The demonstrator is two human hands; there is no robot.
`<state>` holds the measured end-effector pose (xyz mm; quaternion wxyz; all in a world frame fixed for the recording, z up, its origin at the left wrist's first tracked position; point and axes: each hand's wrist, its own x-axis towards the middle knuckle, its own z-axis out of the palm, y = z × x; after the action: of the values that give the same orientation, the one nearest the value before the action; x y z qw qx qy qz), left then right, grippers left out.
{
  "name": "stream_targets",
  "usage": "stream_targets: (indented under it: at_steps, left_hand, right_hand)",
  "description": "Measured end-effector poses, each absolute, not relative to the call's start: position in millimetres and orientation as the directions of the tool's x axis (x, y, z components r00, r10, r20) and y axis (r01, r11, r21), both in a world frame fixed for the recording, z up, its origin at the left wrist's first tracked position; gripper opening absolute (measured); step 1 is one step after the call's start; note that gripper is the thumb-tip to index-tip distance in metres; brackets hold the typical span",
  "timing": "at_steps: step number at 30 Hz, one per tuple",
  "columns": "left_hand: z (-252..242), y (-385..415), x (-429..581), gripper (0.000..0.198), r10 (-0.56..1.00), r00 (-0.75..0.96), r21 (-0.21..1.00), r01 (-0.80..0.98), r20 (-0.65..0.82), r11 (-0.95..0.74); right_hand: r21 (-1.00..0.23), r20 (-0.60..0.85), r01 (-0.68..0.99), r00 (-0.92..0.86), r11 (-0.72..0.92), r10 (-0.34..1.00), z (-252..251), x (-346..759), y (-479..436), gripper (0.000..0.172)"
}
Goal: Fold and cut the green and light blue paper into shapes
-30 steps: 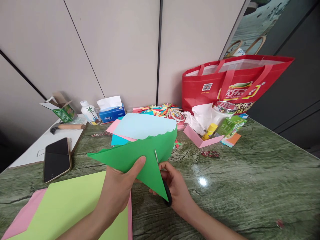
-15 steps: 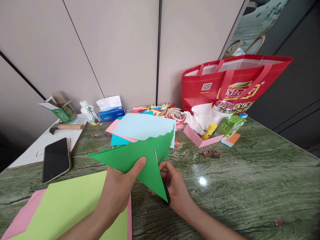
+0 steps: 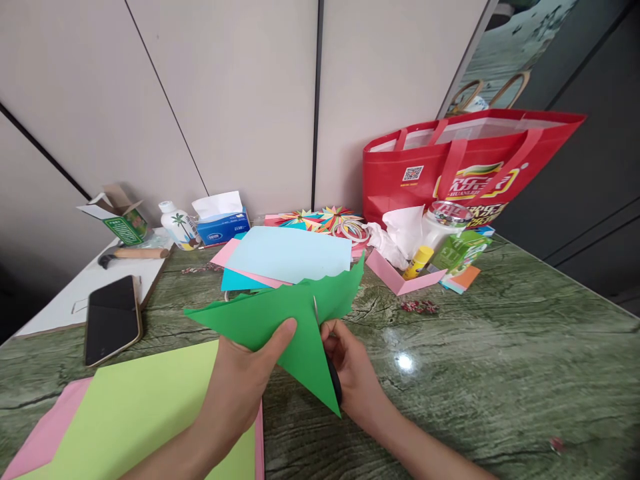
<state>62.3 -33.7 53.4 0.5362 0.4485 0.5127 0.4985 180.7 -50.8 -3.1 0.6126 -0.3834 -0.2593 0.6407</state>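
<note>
A green marbled table (image 3: 500,373) runs along a pale panelled wall. Above it the left hand (image 3: 240,380) has a closed grip on a folded green paper (image 3: 280,320), thumb on top and fingers beneath. Just right of that grip, the right hand (image 3: 353,373) is wrapped around the black handle of the scissors (image 3: 334,383). Their blade shows at the paper's fold, but how far they gape is hidden. The paper's far edge is scalloped, so this looks like mid-cut. A further snip would call for turning the sheet into the blades. A lime-green sheet (image 3: 140,413) lies below the grip, a phone (image 3: 111,319) lies off to its left, and a pale blue sheet (image 3: 290,253) lies beyond it.
</note>
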Motion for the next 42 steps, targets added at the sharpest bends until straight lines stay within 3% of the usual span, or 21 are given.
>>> stream_targets:
  at_steps: [6,11,18,25,31,42]
  left_hand:
    - [52.9,-34.4,62.7,0.049,0.994,-0.031,0.992,-0.078,-0.106,0.103]
    - [52.6,-34.4,61.9,0.043,0.994,-0.033,0.992,-0.073,-0.104,0.101]
    - [53.7,-34.6,62.2,0.057,0.994,-0.031,0.992,-0.075,-0.101,0.098]
    - [52.7,-34.4,62.4,0.053,0.994,-0.043,0.992,-0.074,-0.105,0.101]
    - [46.1,-35.9,61.5,0.042,0.994,0.001,0.994,-0.029,-0.106,0.106]
    - [42.3,-37.2,61.1,0.040,0.997,0.013,0.996,0.032,-0.082,0.082]
  right_hand:
    - [-0.692,-0.284,-0.694,0.007,-0.200,0.959,-3.4,179.2,-47.1,0.035]
    - [-0.689,-0.283,-0.694,-0.007,-0.209,0.959,-6.5,178.9,-45.7,0.037]
    - [-0.605,-0.339,-0.760,-0.025,-0.238,0.940,-6.3,178.0,-46.3,0.028]
    - [-0.642,-0.334,-0.726,-0.023,-0.245,0.942,-7.0,178.3,-46.8,0.032]
    - [-0.809,-0.162,-0.578,0.038,-0.110,0.986,-11.4,180.4,-49.3,0.041]
    - [-0.738,-0.225,-0.660,0.048,-0.138,0.973,-5.2,181.6,-47.1,0.036]
